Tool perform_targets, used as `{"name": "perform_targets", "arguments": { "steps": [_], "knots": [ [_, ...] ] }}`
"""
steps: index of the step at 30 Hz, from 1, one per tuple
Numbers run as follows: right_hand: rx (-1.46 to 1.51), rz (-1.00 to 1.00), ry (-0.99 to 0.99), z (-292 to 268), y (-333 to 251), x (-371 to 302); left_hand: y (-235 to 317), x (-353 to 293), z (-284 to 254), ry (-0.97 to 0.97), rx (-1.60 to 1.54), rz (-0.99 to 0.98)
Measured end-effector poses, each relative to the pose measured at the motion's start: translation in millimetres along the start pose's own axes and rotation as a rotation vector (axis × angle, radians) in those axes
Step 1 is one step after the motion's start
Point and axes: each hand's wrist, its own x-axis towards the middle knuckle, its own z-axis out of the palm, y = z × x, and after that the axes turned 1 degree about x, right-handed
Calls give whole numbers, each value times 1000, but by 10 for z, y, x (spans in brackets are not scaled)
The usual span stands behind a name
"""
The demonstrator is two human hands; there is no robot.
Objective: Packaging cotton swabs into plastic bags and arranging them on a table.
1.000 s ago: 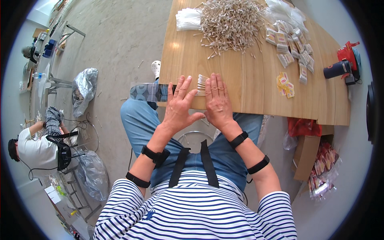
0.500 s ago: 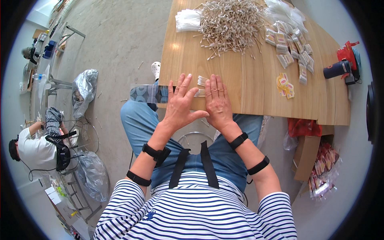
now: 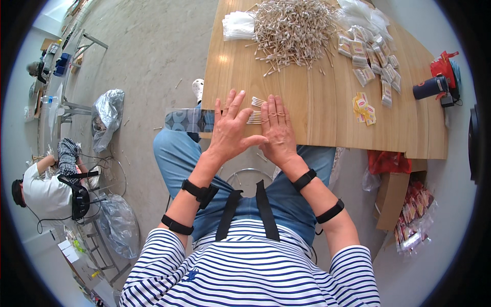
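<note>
A small row of cotton swabs (image 3: pixel 254 116) lies at the near edge of the wooden table, in the gap between my hands. My left hand (image 3: pixel 230 125) is on the left of the swabs, its fingers spread and the thumb pointing toward my right hand. Flat on the table to their right rests my right hand (image 3: pixel 277 125), fingers stretched out side by side, next to the swab tips. Part of the row may be hidden under the fingers. Farther back, a big heap of loose cotton swabs (image 3: pixel 294 33) covers the table.
Clear plastic bags (image 3: pixel 238 25) lie left of the heap. Filled swab packets (image 3: pixel 364 75) and yellow-white cards (image 3: pixel 364 110) are to the right, near a dark bottle (image 3: pixel 429 88). Below stands a cardboard box (image 3: pixel 393 202). A patterned sheet (image 3: pixel 189 121) sticks out left. Another person (image 3: pixel 48 192) sits far left.
My left hand has shifted slightly away from the swabs, so more of the row shows between the hands. My right hand stays nearly in place.
</note>
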Motion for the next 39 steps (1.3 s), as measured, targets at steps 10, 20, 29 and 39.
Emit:
{"name": "perform_targets", "arguments": {
  "steps": [10, 20, 29, 39],
  "knots": [
    [-22, 8, -38, -49, -21, 9, -76, 119, 79, 59, -11, 10],
    [-4, 3, 1, 22, 9, -8, -57, 53, 62, 34, -41, 6],
    [-36, 7, -11, 0, -20, 16, -122, 193, 108, 71, -26, -24],
    [-45, 1, 17, 7, -12, 6, -93, 153, 65, 71, -21, 4]
  ]
}}
